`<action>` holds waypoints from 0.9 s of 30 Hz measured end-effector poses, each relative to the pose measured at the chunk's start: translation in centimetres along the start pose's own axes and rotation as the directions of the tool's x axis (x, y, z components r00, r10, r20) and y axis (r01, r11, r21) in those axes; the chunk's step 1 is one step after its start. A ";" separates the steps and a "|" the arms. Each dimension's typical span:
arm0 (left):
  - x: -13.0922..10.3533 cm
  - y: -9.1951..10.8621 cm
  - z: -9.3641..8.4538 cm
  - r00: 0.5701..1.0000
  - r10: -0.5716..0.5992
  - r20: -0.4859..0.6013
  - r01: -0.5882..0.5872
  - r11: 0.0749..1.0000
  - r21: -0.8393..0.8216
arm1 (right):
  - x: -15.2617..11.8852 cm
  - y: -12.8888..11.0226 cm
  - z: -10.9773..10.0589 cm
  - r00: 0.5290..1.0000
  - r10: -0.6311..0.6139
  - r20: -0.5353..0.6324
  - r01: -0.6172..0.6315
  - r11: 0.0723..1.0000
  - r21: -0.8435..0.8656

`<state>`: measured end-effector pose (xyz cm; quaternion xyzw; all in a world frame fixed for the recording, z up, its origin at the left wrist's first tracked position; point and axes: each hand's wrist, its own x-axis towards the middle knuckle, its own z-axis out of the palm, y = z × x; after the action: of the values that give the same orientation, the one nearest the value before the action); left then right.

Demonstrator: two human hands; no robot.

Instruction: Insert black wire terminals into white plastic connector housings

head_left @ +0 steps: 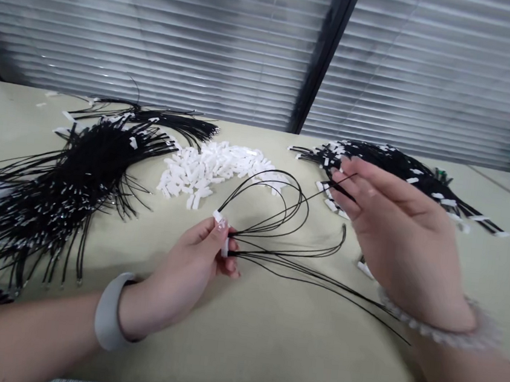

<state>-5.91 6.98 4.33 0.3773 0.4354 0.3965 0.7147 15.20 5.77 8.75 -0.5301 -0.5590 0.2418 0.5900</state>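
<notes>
My left hand [203, 252] is closed on a white plastic connector [225, 247], pinched between thumb and fingers above the table. From the connector, thin black wires [285, 255] run out to the right, some bent round in loops. My right hand [392, 230] is raised at the right, its thumb and fingertips pinched on one of these wires [321, 189], pulled up and away from the left hand. Several wire ends hang free below the right hand. The exact grip of the right fingertips is partly hidden.
On the left lies a big heap of black wires [79, 166]; behind it is another bundle [180, 123]. Small white connectors [212, 165] form a pile in the middle. Wires with white connectors [377, 158] lie at the back right. Window blinds [162, 35] stand behind the table [265, 350].
</notes>
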 end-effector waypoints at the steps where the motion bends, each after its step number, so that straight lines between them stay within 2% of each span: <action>1: 0.0 0.0 0.0 1.000 -0.002 -0.009 0.002 1.000 -0.010 | 0.2 -0.3 0.0 0.997 0.072 -0.004 -0.070 0.988 0.139; 3: 0.1 0.1 0.1 1.000 -0.003 -0.027 0.001 0.999 -0.049 | 0.8 -0.4 -0.3 0.975 0.221 -0.006 -0.207 0.923 0.325; 5: 0.2 0.2 0.2 0.999 0.010 -0.033 -0.013 0.995 -0.096 | 1.3 -0.2 -0.6 0.942 0.335 0.011 -0.311 0.860 0.405; 7: 0.3 0.2 0.2 0.999 0.019 -0.030 -0.022 0.995 -0.094 | 1.5 0.1 -0.8 0.944 0.328 0.026 -0.308 0.854 0.419; 8: 0.3 0.1 0.1 0.999 0.020 -0.032 -0.022 0.998 -0.067 | 1.3 0.2 -0.8 0.962 0.274 0.014 -0.256 0.878 0.404; 10: 0.4 -0.1 -0.1 0.999 0.030 -0.018 -0.030 0.999 0.031 | 0.6 -0.2 -0.5 0.995 0.091 -0.047 -0.073 0.951 0.301; 12: 0.3 -0.4 -0.3 0.998 0.054 0.038 -0.059 0.987 0.148 | -0.4 -0.9 -0.1 0.992 -0.122 -0.041 0.124 0.990 0.068; 13: 0.2 -0.5 -0.4 0.995 0.061 0.080 -0.077 0.975 0.207 | -0.9 -1.3 0.2 0.976 -0.215 0.024 0.216 0.974 -0.071; 15: 0.0 -0.6 -0.4 0.985 0.062 0.160 -0.109 0.945 0.308 | -1.8 -1.7 0.9 0.913 -0.328 0.241 0.390 0.876 -0.284; 17: -0.3 -0.6 -0.3 0.976 0.046 0.212 -0.125 0.918 0.376 | -2.3 -1.6 1.5 0.837 -0.363 0.409 0.514 0.779 -0.360; 19: -0.5 -0.6 -0.2 0.967 0.041 0.253 -0.145 0.901 0.409 | -2.4 -1.1 1.9 0.805 -0.367 0.466 0.558 0.734 -0.387; 27: -0.7 -0.6 -0.5 0.929 0.043 0.368 -0.204 0.888 0.411 | -2.2 -0.4 2.1 0.809 -0.353 0.471 0.561 0.704 -0.436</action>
<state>-6.43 6.16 3.89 0.6214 0.3550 0.2591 0.6487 12.61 4.45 7.84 -0.4674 -0.8156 0.0025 0.3411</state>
